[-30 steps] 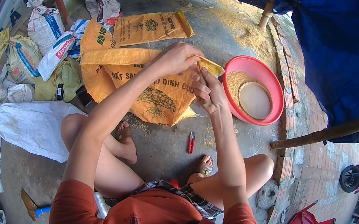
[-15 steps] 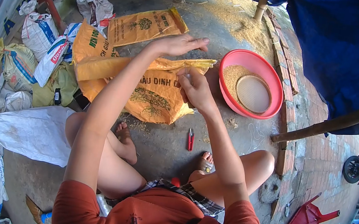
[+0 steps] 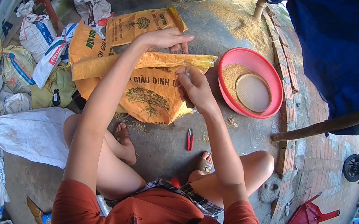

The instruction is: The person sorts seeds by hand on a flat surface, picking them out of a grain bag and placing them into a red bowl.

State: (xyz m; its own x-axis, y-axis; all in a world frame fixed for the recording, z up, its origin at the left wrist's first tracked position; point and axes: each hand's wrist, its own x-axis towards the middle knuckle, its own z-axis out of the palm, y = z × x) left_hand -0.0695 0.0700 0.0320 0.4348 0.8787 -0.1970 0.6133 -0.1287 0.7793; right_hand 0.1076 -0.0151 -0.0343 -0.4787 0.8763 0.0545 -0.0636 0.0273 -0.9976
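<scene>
An orange woven sack (image 3: 147,101) with dark print stands upright before me, its top edge folded over in a band. My right hand (image 3: 195,87) is closed at the front of this sack, near the band's right end. A thin metal needle (image 3: 185,68) sticks up from its fingers. My left hand (image 3: 166,40) is just above the folded band, index finger stretched out to the right and the other fingers loosely bent. No thread can be made out between the hands. Red-handled thread snips (image 3: 189,140) lie on the floor between my feet.
Right of the sack stands a pink basin (image 3: 275,93) with grain and a round sieve (image 3: 253,93). Another orange sack (image 3: 145,25) lies flat behind. Filled sacks (image 3: 37,36) crowd the left. A bamboo pole (image 3: 327,127), blue tarp (image 3: 332,55) and red stool (image 3: 310,217) are right.
My left hand has moved left and slightly up, its fingers more bent. The folded band of the sack has lifted and flattened a little. My right hand has hardly moved.
</scene>
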